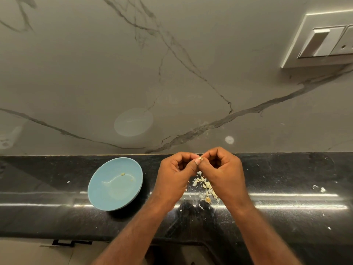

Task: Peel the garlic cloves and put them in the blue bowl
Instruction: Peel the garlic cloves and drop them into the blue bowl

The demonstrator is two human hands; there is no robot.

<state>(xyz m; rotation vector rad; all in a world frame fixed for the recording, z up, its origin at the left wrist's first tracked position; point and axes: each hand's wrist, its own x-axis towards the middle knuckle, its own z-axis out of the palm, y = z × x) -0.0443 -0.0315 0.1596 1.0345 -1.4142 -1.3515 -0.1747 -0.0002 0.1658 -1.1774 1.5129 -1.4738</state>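
Your left hand (176, 173) and right hand (221, 169): curled, together pinching one garlic clove (199, 158) above the black counter (286, 207).
Blue bowl (107, 196): just left of your hands.
Peel scraps (204, 185): beneath them, partly hidden by your right hand.
Switch plate (321, 41): wall, upper right.

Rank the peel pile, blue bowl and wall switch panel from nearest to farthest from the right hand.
1. Peel pile, just below the right hand.
2. Blue bowl, left, beyond the left hand.
3. Wall switch panel, upper right.
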